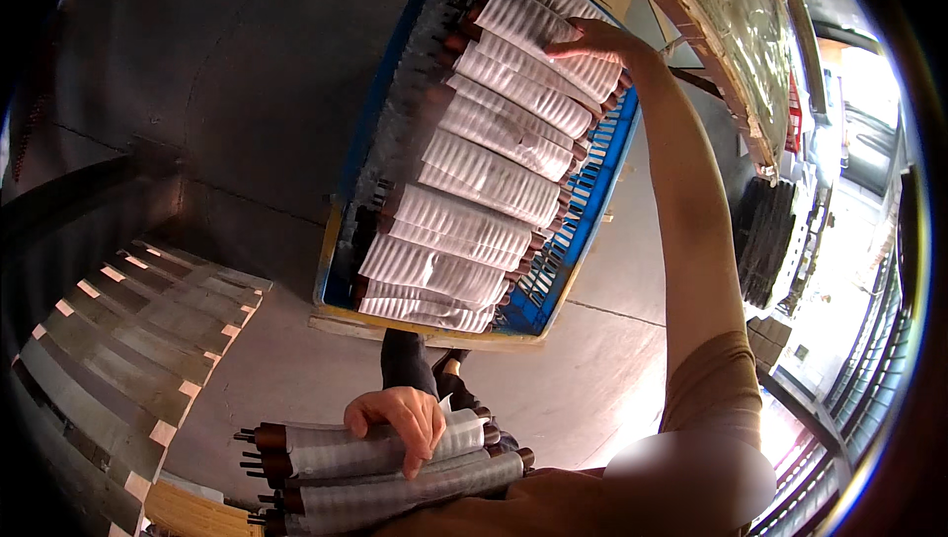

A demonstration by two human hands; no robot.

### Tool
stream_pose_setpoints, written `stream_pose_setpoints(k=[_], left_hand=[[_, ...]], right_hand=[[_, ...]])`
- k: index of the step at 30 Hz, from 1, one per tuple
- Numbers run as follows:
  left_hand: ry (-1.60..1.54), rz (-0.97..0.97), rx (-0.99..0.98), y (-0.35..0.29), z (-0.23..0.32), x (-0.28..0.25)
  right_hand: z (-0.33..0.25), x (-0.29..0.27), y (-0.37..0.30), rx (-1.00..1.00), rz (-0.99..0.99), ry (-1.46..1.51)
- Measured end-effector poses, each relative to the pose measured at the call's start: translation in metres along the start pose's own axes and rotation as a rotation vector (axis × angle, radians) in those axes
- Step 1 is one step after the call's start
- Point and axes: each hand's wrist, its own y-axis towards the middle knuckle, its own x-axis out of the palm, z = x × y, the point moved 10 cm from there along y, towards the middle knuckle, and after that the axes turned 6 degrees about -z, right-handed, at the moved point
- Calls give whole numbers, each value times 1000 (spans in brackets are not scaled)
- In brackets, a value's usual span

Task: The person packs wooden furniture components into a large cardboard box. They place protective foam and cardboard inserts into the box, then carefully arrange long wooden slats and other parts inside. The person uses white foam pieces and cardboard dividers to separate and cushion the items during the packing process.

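Observation:
My left hand [400, 423] is closed round a bundle of brown cylinders [346, 448] wrapped in white translucent sheeting. I hold the bundle low against my body, with dark thin pins sticking out of its left end. Stretched far forward, my right hand [602, 43] lies with thumb and fingers apart on a wrapped roll [533, 29] near the far end of a blue crate [563, 285]. Several more wrapped rolls [494, 177] lie side by side across the crate, their brown ends toward its right wall. What lies under my right palm is hidden.
A wooden slatted pallet [148, 340] lies on the left, near a dark beam. Below the crate shows a pale wooden edge [336, 325]. A wood-edged panel [711, 34] stands close by my right arm, with a dark stack [770, 241] beyond it.

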Motion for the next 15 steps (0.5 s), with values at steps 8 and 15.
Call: stream_pose_setpoints(k=[8, 15], left_hand=[[-93, -40, 16, 21, 3, -10], [-56, -196, -51, 23, -9, -6]], right_hand=[[-25, 0, -22, -22, 31, -38], [-59, -7, -78, -88, 347, -29]])
